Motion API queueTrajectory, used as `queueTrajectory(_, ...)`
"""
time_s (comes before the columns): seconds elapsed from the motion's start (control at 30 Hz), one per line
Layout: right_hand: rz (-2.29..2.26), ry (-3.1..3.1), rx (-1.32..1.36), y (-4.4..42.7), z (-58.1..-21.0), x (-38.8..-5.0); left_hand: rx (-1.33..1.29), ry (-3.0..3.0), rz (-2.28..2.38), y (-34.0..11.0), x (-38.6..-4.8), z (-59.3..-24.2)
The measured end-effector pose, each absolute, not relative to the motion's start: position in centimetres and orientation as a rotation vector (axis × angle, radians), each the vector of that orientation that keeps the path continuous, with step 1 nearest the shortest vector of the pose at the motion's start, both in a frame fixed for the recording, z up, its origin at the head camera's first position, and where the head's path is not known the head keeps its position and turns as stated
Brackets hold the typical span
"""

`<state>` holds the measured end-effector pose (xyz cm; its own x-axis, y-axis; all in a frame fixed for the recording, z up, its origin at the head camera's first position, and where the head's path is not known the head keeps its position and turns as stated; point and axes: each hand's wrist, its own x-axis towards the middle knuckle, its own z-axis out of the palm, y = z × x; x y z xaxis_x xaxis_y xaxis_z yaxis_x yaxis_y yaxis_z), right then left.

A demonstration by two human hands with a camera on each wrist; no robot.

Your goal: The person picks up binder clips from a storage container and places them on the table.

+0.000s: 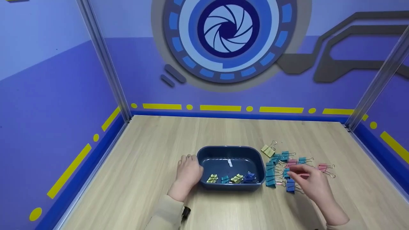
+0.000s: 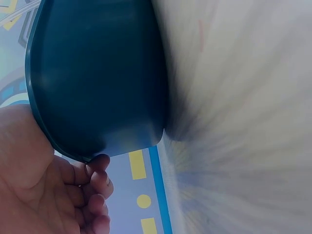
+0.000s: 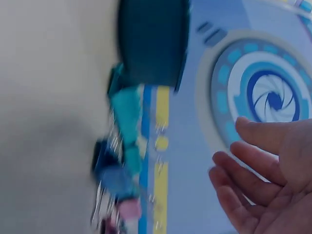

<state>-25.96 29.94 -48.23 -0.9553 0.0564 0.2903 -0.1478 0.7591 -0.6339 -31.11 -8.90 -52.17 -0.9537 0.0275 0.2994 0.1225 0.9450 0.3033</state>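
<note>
The bin (image 1: 223,187) stands between the hands, four clips (image 1: 237,178) along its near side. Loose clips (image 1: 270,175) lie right of it, by the right hand (image 1: 312,182), its fingers parted and empty. The left hand (image 1: 189,170), fingers curled, grips the bin's left rim.

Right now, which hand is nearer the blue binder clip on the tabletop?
Right. The right hand hovers close beside the blue binder clip; the left hand is at the left end of the dark-blue bin.

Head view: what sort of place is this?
Probably a small work booth or staged workstation: a wood-grain tabletop enclosed by printed purple wall panels, with metal posts at the back corners.
</note>
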Motion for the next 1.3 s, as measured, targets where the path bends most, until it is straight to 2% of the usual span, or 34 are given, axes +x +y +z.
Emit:
queueTrajectory(0.37, 1.322, -2.648, 0.223, 22.7, -47.9, -27.7, -0.125, -2.784, -0.399, -8.9, -31.0, -52.1)
queueTrajectory(0.63, 1.408, -2.632, 0.417, 17.5, -49.1, -29.2, -0.129, -2.8, -0.397, -8.8, -31.0, -52.0)
queueTrajectory(1.3, 1.06, -2.796, 0.663, 9.8, -51.4, -30.6, -0.144, -2.786, -0.384, -8.9, -30.9, -52.1)
